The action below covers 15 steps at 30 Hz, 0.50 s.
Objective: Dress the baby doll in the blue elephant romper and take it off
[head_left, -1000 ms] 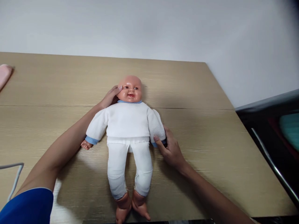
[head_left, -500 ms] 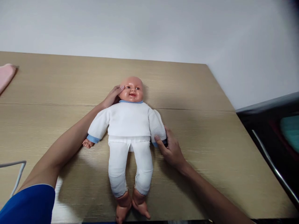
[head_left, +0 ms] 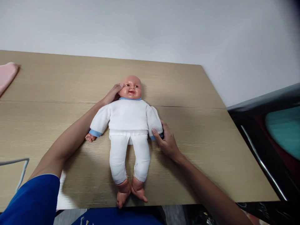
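The doll (head_left: 128, 115) lies face up on the table (head_left: 199, 131), feet at the near edge, within easy reach of both hands. The left hand (head_left: 113, 94) is half curled against its head (head_left: 132, 79), seemingly to steady it; whether it grips I cannot tell. The right hand (head_left: 167, 142) is closed round a sleeve (head_left: 154, 121) near the cuff, probably to control that arm. A pink cloth (head_left: 7, 75) lies well apart.

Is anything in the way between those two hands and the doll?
Nothing visible blocks either one. The left hand already touches the side of the doll's head, and the right hand already holds the lower end of its white sleeve. The pink item lies well off to one side.
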Each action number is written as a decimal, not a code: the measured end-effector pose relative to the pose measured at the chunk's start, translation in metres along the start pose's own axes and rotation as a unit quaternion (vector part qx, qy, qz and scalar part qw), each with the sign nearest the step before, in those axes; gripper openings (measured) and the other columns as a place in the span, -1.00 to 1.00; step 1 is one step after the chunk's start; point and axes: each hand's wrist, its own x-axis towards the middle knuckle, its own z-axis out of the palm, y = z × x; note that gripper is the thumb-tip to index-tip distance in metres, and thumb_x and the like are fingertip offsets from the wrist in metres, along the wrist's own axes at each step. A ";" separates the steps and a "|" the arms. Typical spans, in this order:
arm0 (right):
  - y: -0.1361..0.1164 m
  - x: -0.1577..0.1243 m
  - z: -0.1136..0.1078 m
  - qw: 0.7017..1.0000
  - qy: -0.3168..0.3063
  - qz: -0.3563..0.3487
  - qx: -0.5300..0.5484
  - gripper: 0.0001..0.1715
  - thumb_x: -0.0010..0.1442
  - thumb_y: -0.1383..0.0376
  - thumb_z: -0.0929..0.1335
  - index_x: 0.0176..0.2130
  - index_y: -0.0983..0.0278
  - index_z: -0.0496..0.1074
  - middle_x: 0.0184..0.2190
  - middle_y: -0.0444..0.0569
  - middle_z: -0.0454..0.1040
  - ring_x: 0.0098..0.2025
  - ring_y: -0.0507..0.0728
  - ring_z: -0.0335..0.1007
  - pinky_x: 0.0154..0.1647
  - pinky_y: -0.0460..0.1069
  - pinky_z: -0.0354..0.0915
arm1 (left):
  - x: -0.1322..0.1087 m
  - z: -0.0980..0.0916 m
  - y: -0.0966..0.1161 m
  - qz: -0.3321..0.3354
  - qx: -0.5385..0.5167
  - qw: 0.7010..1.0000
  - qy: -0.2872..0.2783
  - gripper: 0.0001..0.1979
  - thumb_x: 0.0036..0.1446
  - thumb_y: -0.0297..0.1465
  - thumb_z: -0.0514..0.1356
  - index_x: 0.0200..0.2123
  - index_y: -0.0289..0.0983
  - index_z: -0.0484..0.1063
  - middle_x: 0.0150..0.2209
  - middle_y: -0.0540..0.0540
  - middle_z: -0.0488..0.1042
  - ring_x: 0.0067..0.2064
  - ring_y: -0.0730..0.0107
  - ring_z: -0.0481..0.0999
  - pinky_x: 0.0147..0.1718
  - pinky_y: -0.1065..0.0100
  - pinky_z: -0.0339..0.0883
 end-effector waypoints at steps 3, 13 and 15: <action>0.001 0.001 0.002 1.000 0.003 -0.006 0.004 -0.20 0.52 -0.24 0.38 0.42 0.23 0.42 0.24 0.25 0.67 0.18 0.41 0.64 0.34 0.35 0.51 | -0.004 0.006 0.006 -0.005 0.004 1.000 0.000 -0.26 0.25 0.16 0.53 0.26 -0.21 0.60 0.15 -0.28 0.76 0.47 -0.32 0.55 0.57 -0.31 0.27; 0.004 0.009 0.007 0.999 0.019 -0.039 0.017 -0.19 0.51 -0.24 0.38 0.40 0.27 0.44 0.26 0.29 0.65 0.23 0.42 0.61 0.36 0.37 0.47 | -0.018 -0.005 0.036 -0.019 0.145 0.989 0.026 -0.38 0.27 0.10 0.50 0.14 -0.25 0.62 0.23 -0.34 0.68 0.42 -0.27 0.53 0.54 -0.22 0.25; 0.004 0.010 0.007 0.998 0.021 -0.050 0.018 -0.19 0.52 -0.24 0.37 0.40 0.27 0.43 0.27 0.30 0.65 0.24 0.43 0.60 0.36 0.37 0.47 | -0.026 -0.006 0.043 0.050 0.258 0.959 0.101 -0.34 0.25 0.09 0.51 0.19 -0.24 0.56 0.33 -0.36 0.59 0.46 -0.25 0.44 0.57 -0.22 0.17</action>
